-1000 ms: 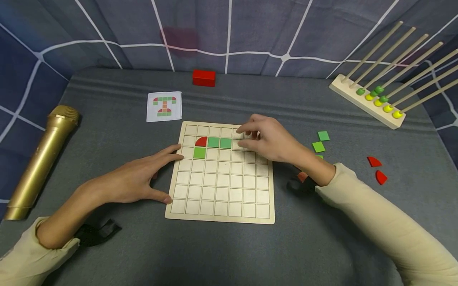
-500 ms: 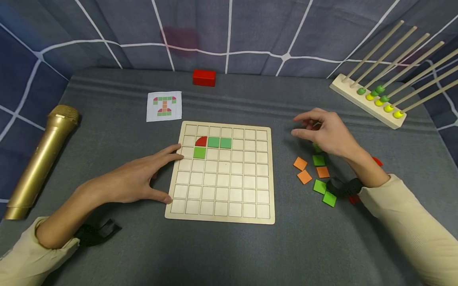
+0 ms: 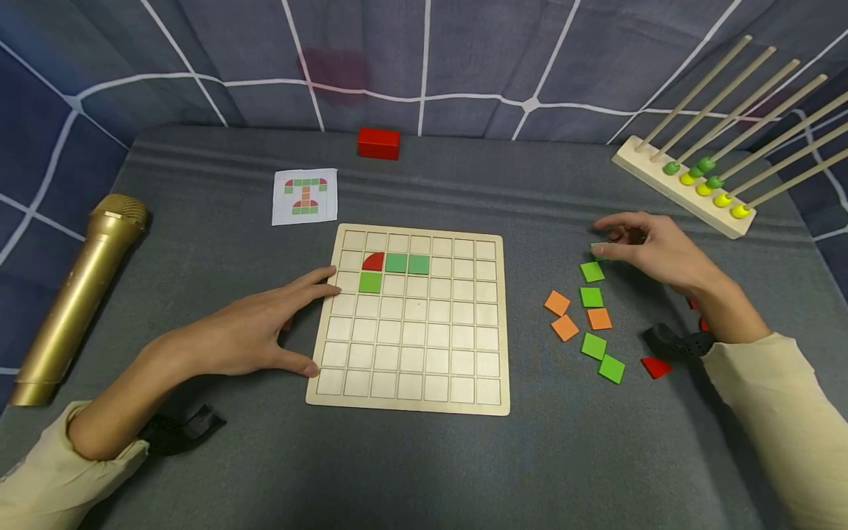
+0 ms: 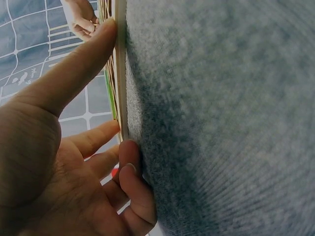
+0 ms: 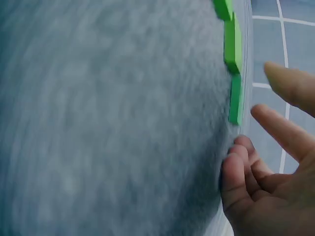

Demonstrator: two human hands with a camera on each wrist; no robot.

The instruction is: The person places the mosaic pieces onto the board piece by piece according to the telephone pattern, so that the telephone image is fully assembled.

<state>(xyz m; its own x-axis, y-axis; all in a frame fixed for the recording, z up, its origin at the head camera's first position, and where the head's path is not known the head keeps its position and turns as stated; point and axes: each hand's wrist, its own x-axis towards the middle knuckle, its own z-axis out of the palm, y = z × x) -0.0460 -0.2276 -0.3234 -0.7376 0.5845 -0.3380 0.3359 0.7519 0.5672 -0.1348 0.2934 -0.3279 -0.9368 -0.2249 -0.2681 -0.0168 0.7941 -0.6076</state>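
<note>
My left hand [image 3: 258,331] rests at the left edge of a square wooden grid board [image 3: 414,346], its thumb and fingertips spread along that edge. In the left wrist view the thumb [image 4: 81,66] lies against the board's side. On the board sit a red quarter-circle tile [image 3: 374,261], a green square tile [image 3: 369,283] below it and two more green squares [image 3: 407,263] to its right. My right hand [image 3: 669,250] is over the farthest loose green tile, partly covering it; in the right wrist view this green tile [image 5: 236,101] lies near the fingertips, thumb and forefinger apart.
Loose green tiles [image 3: 592,297], orange tiles [image 3: 565,328] and red tiles [image 3: 656,367] lie right of the board. A pattern card [image 3: 305,213] and a red block [image 3: 379,144] are behind it. A gold microphone [image 3: 73,302] lies left; a peg stand with beads [image 3: 662,173] is back right.
My right hand has moved from above the board to the right, over the far loose green tile, uncovering the board's upper right and several tiles. The left hand has stayed put.
</note>
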